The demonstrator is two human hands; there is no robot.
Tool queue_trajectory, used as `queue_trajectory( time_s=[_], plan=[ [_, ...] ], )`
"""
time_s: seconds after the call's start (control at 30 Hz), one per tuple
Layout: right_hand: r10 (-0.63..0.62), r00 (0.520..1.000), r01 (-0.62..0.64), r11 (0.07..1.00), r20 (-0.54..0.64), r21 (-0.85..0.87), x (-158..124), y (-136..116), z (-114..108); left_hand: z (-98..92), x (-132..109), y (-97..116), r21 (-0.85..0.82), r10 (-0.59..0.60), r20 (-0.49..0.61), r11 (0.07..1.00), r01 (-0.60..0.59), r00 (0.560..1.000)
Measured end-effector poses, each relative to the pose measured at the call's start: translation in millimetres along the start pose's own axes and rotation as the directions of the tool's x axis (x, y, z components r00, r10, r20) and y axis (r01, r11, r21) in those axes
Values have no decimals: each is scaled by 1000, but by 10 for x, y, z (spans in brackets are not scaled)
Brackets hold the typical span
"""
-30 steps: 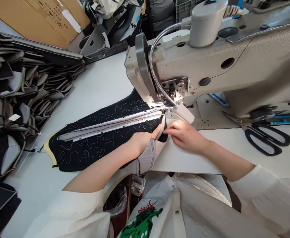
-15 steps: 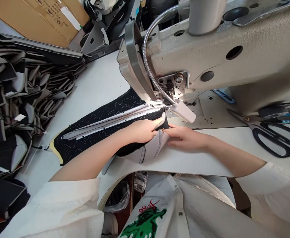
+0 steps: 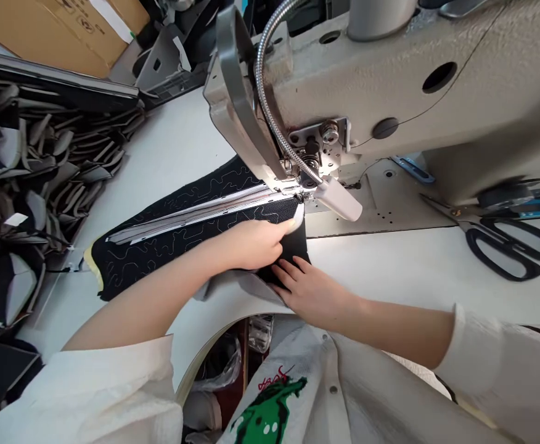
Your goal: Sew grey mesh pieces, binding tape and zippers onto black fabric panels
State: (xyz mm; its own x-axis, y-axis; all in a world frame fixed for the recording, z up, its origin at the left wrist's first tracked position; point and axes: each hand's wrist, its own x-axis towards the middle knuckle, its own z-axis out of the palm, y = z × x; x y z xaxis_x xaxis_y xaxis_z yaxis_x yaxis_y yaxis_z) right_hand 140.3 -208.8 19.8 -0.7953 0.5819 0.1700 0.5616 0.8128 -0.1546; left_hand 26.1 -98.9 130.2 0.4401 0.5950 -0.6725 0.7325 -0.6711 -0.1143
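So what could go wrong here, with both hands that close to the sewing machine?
1. The left hand lies on the black quilted panel, its thumb tip close to the presser foot; a slip could bring it underneath.
2. The right hand presses the panel's near edge over a grey piece; if those layers shift, the seam may run crooked.

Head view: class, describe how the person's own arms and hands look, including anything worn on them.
The left hand and right hand are bare: no gloves, rings or watch show. The left sleeve and right sleeve are white, loose, of finely textured cloth, and end near the elbows. No markings show on them.
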Motion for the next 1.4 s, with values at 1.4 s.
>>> queue_trajectory(
  time_s=[1.4],
  plan=[
    [324,936,-319,946,-137,58,268,369,153,103,390,-186,79,115,-215,992,-100,970]
  ],
)
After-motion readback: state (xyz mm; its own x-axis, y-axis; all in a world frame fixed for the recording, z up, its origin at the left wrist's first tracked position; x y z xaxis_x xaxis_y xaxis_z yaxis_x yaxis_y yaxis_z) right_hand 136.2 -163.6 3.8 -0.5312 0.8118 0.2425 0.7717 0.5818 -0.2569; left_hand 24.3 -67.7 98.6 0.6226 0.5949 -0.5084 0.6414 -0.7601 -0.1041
